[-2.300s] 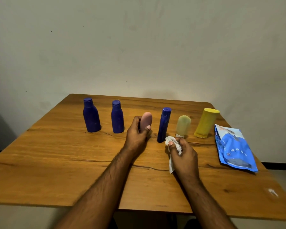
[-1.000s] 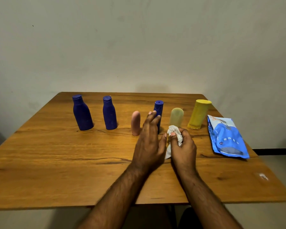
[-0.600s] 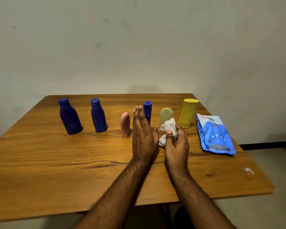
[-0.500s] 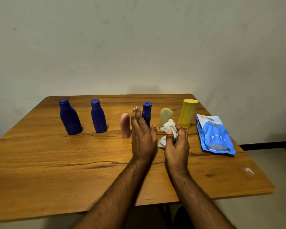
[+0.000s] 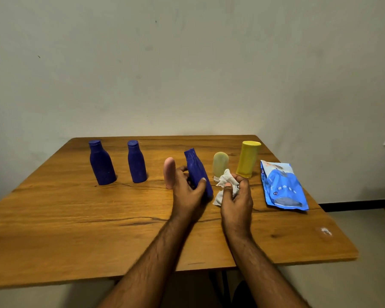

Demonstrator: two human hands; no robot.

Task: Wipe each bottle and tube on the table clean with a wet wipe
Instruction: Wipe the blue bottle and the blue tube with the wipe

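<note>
My left hand (image 5: 188,196) grips a slim blue tube (image 5: 196,168), which leans tilted above the wooden table (image 5: 76,218). Just to its right, my right hand (image 5: 237,201) holds a crumpled white wet wipe (image 5: 226,181) close to the tube. A pink tube (image 5: 169,171) stands upright just left of my left hand. Two dark blue bottles (image 5: 101,163) (image 5: 136,162) stand further left. A pale yellow-green tube (image 5: 220,164) and a yellow bottle (image 5: 248,158) stand to the right behind the wipe.
A blue wet-wipe pack (image 5: 282,185) lies flat near the table's right edge. A small white scrap (image 5: 326,231) sits at the front right corner. A plain wall rises behind the table.
My left hand, open beside the slim blue tube before, has closed round it and tipped it off upright. My right hand kept hold of the wipe.
</note>
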